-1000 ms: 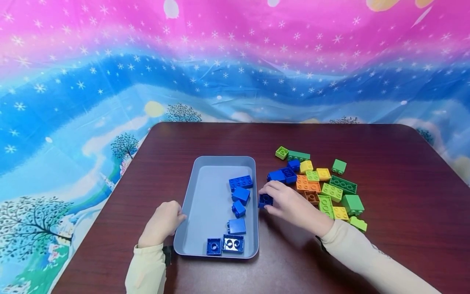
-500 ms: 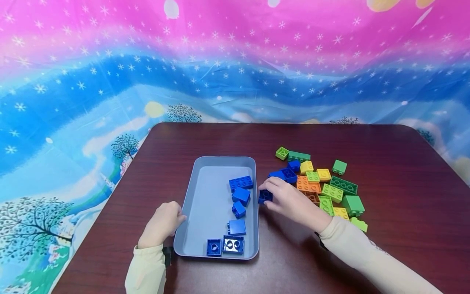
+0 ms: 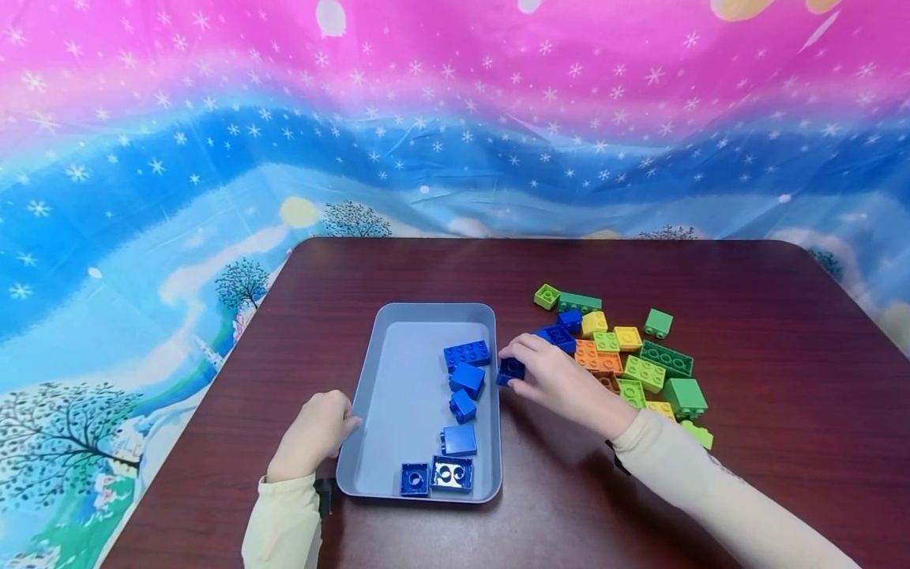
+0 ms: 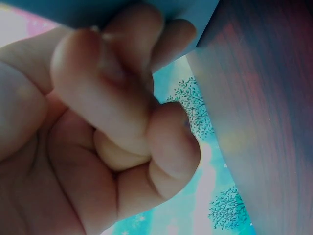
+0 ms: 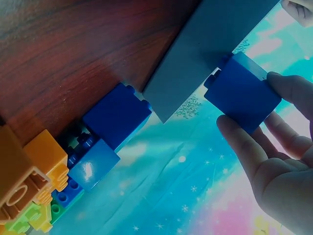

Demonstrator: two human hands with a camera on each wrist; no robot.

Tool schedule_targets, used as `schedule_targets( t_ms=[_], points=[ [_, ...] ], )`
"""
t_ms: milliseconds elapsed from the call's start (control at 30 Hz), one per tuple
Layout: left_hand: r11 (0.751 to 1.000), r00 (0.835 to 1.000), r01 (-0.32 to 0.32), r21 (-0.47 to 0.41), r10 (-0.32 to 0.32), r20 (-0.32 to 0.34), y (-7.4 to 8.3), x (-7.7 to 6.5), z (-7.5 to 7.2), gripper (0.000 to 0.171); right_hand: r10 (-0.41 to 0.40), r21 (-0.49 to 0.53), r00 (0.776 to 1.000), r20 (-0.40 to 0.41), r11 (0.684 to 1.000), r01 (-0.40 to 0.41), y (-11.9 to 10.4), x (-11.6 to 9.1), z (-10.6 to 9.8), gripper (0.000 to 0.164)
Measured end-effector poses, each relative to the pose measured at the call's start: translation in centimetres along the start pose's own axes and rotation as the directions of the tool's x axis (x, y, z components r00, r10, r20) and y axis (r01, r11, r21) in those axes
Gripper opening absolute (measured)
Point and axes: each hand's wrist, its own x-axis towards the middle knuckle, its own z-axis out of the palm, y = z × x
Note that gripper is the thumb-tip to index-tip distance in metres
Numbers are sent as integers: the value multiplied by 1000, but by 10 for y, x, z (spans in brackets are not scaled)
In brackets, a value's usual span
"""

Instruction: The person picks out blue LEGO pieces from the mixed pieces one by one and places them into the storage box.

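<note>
Blue brick (image 5: 242,90) sides are presumably giving my right hand (image 3: 560,381) a steadier pinch (left hand (image 3: 316,427) grip: I can't tell).

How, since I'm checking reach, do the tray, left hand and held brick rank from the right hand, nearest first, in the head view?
1. Held brick, in the right hand.
2. Tray, just left.
3. Left hand, across the tray.

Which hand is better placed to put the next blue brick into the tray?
Probably the right hand: it pinches a blue toy brick beside the grey-blue tray, near the loose toy bricks. The left hand holds no brick and sits at the tray's opposite side.
</note>
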Motion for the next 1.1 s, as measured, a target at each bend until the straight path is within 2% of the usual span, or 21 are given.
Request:
schedule_targets(
  t_ms=[667, 867, 1100],
  points=[
    [1000, 1000, 8, -21, -8, 5, -2, 1, 1, 43, 14, -23, 1000, 8, 1000, -14, 2, 14, -3, 30],
    [1000, 1000, 4, -20, -4, -1, -3, 1, 1, 42, 52, -27, 998, 38, 998, -51, -1, 21, -2, 31],
    [1000, 1000, 5, -16, -5, 0, -2, 1, 1, 42, 55, -30, 997, 61, 998, -53, 0, 28, 1, 32]
  ],
)
